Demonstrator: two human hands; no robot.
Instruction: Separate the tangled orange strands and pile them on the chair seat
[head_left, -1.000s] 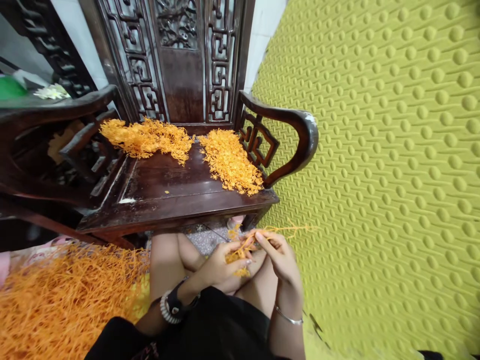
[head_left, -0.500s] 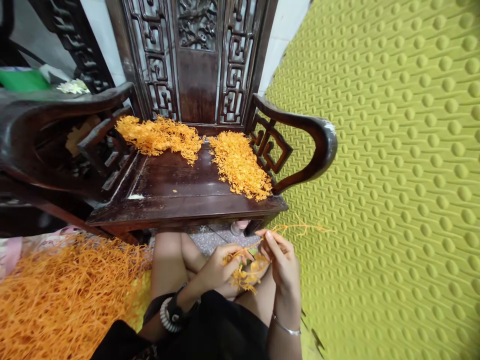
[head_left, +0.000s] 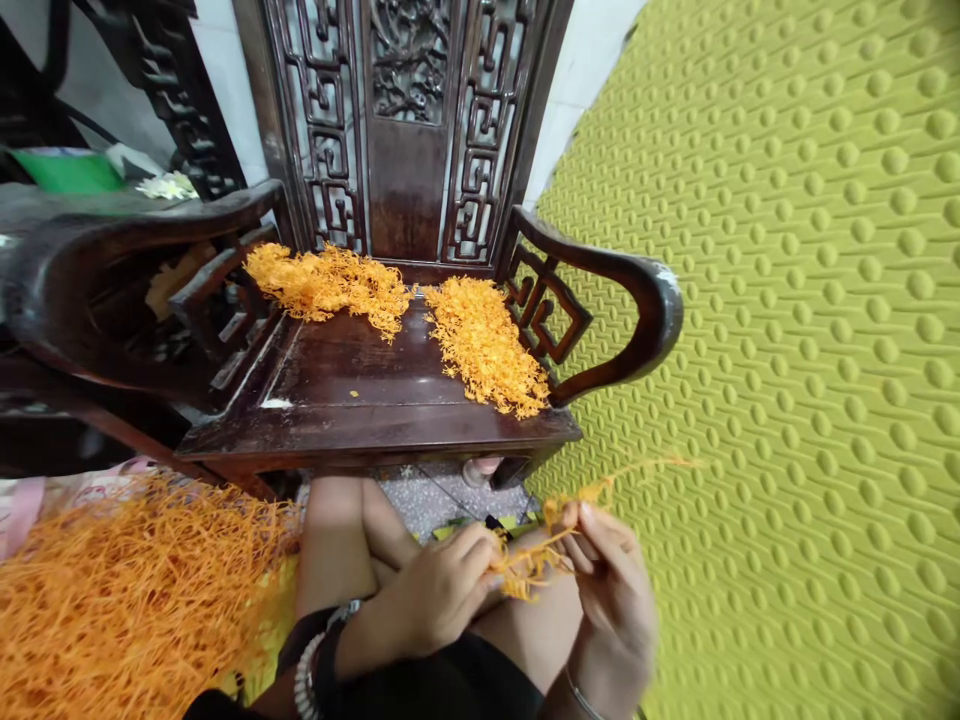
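Above my lap, my left hand [head_left: 454, 583] is closed on a cluster of orange plastic sprigs [head_left: 525, 572]. My right hand [head_left: 611, 580] pinches an orange strand between thumb and fingers. Part of it stretches back toward the left hand, and a thin, blurred end juts out to the right. Both hands are in front of the dark wooden chair's seat edge. On the seat [head_left: 360, 375] lie a tangled orange heap [head_left: 330, 285] at the left and a denser pile of small orange pieces [head_left: 487, 345] at the right.
A large mass of loose orange strands [head_left: 127, 600] spreads on my left. Curved armrests [head_left: 652, 310] flank the seat. A yellow-green knobbly surface [head_left: 810, 400] fills the right side. A green container [head_left: 67, 170] stands at the upper left.
My right hand has moved right and slightly down with the strand. The left hand has come lower and turned, its back now showing more. The view has shifted slightly.
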